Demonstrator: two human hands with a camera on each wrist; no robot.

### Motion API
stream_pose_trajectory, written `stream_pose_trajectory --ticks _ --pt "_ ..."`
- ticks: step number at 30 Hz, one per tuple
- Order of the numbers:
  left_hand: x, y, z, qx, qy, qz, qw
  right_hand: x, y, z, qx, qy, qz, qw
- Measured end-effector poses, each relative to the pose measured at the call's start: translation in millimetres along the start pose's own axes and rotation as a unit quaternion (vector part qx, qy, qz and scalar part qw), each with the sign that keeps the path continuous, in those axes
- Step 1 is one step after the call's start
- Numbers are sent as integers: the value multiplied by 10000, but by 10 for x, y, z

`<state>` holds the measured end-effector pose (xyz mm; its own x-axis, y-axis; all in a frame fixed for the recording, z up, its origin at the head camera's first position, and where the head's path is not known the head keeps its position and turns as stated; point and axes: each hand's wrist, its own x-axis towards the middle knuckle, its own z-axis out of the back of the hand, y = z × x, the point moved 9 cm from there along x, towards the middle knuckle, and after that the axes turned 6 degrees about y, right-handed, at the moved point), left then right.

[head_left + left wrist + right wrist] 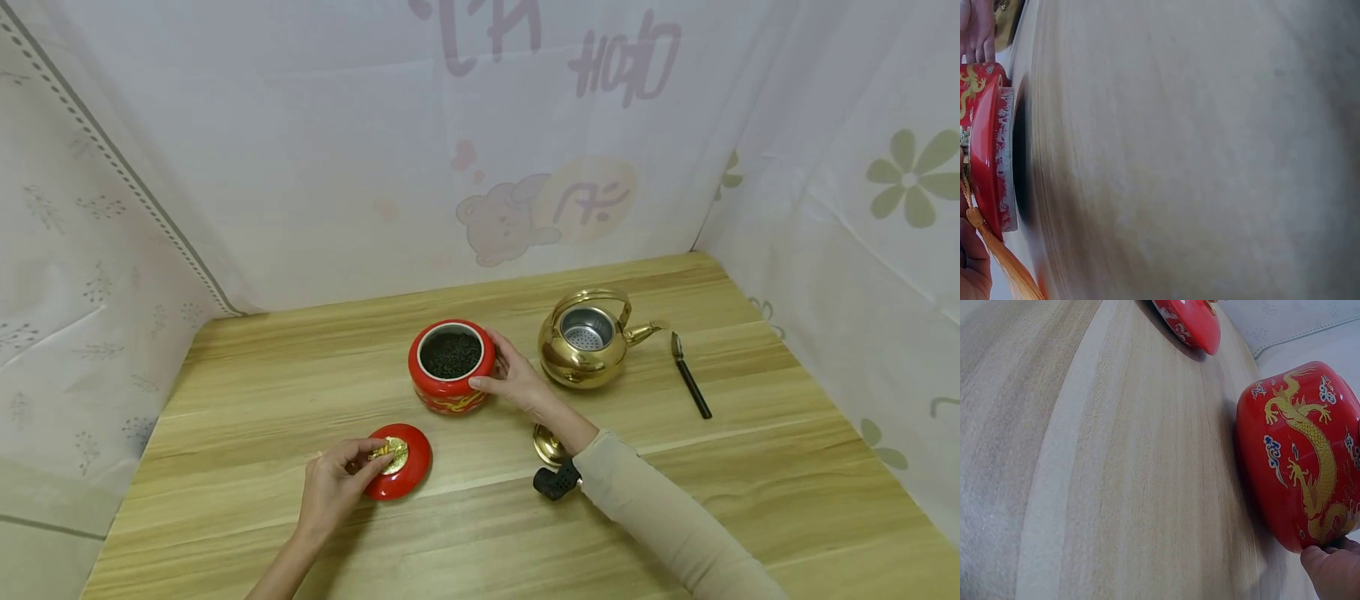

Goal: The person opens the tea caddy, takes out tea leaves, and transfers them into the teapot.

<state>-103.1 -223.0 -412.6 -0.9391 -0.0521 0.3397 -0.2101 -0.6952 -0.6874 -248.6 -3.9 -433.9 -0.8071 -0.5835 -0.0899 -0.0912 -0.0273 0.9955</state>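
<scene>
My left hand [333, 483] pinches the red lid [418, 473] by its gold knob [396, 457], thumb and fingers nearly together, so the lid lies below and just to the right of them, near the red jar [442, 388] but apart from it. My right hand [521, 385] is curved round the jar's right side with the thumb at the front, and the jar stands upright and uncovered on the bench [285, 383], dark leaves [452, 357] inside. The gold kettle [579, 367] stands just beyond that hand, to its right.
</scene>
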Motion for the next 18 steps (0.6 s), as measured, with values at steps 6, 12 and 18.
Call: stream_pose_trajectory --ticks 6,12,18 --pt "-26 11 -7 -73 4 26 10000 -5 -5 -3 -79 -105 98 9999" --pt "-48 -6 2 -69 -68 -72 9999 0 -15 6 -185 -188 186 9995" --pt "-53 -1 -5 -71 -59 -96 9999 -2 -16 7 -173 -175 188 9995"
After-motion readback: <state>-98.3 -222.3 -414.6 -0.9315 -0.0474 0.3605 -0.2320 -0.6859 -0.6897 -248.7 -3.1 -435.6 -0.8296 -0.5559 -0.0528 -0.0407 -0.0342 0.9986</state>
